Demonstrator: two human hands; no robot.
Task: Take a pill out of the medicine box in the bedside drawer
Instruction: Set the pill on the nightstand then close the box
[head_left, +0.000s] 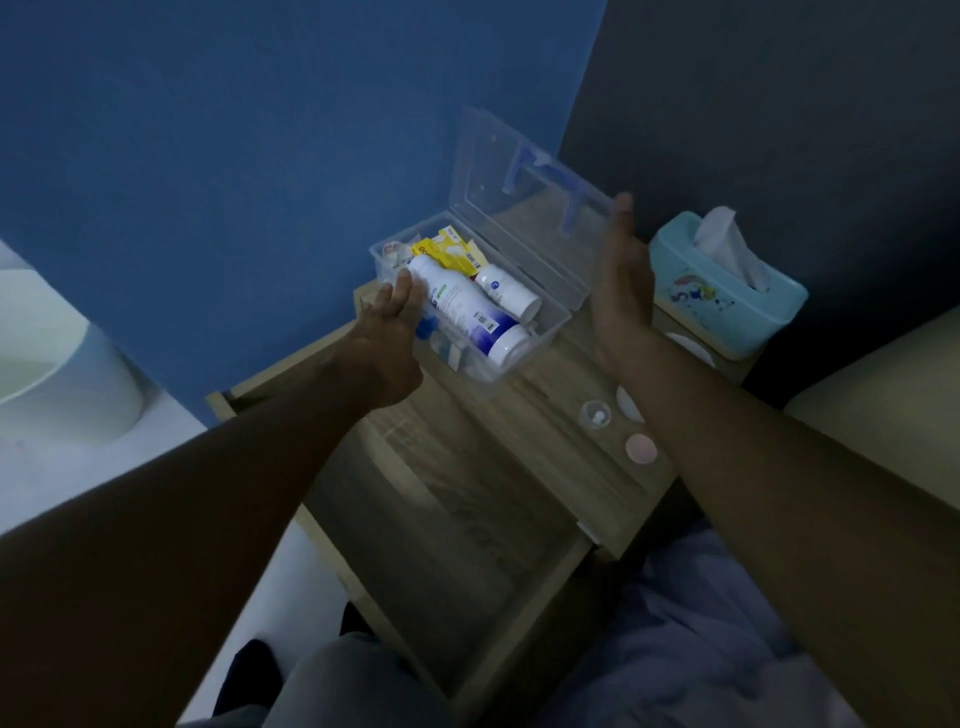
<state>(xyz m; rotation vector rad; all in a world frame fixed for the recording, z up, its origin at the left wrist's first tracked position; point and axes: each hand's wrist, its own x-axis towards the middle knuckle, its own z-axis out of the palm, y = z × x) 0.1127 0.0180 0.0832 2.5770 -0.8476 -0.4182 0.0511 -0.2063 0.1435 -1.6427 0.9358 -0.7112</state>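
An empty drawer (447, 525) stands open at 6 o'clock. Beyond it, a small cup (596, 414) on the nightstand (545, 467) seems to hold a pill. The left hand (387, 332), fingers spread, steadies the clear box (540, 332); the right hand (621, 275), fingers loose, touches its raised lid (519, 171) at 1 o'clock. Likely next: closing it.
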